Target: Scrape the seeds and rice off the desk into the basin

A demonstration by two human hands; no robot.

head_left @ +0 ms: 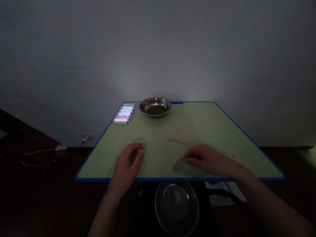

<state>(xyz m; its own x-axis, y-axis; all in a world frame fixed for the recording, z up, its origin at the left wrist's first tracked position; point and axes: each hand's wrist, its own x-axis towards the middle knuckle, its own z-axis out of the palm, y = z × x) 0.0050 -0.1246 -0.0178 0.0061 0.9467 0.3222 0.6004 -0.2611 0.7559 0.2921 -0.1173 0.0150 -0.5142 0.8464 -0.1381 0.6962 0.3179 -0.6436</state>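
My right hand (206,158) rests near the table's front edge, thumb and fingers closed on a clear, semicircular protractor (182,167) that lies on the tabletop. Just beyond it is a small heap of pale grains (173,134), with a thin trail running right toward my fingers. My left hand (128,161) hovers at or just over the table to the left, thumb and fingers apart, holding nothing. At the back, a shiny metal bowl (166,112) contains small dark green grains (156,110).
The pale green table (202,125) has a blue rim. A lit, pixelated phone-like screen (123,114) lies at its back left. Below the front edge are a round glass-like vessel or lid (176,207), a dark handle (224,193) and a packet (234,189). Cables (40,152) run at left.
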